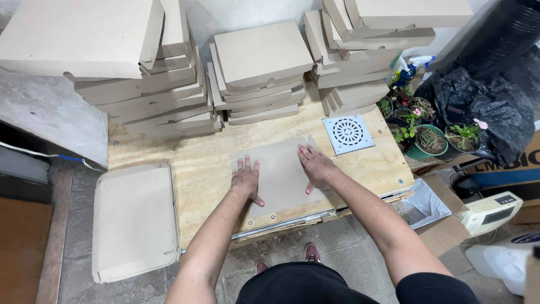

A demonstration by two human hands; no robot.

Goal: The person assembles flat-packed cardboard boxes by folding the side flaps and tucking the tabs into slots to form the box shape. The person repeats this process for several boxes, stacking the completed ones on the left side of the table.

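Observation:
A flat brown cardboard blank [279, 175] lies on the plywood table [197, 163] near its front edge. My left hand [246, 179] rests palm down on the blank's left part, fingers spread. My right hand [315, 165] presses flat on its right part, fingers pointing away from me. Neither hand grips anything. Three tall stacks of folded cardboard boxes stand at the back: left stack [135, 67], middle stack [259, 73], right stack [365, 50].
A square white drain grate [347, 134] lies at the table's right. A pile of flat cardboard [134, 220] sits left of the table. Potted plants [430, 138], a spray bottle [413, 66], black bags [484, 107] and a white device [488, 213] crowd the right.

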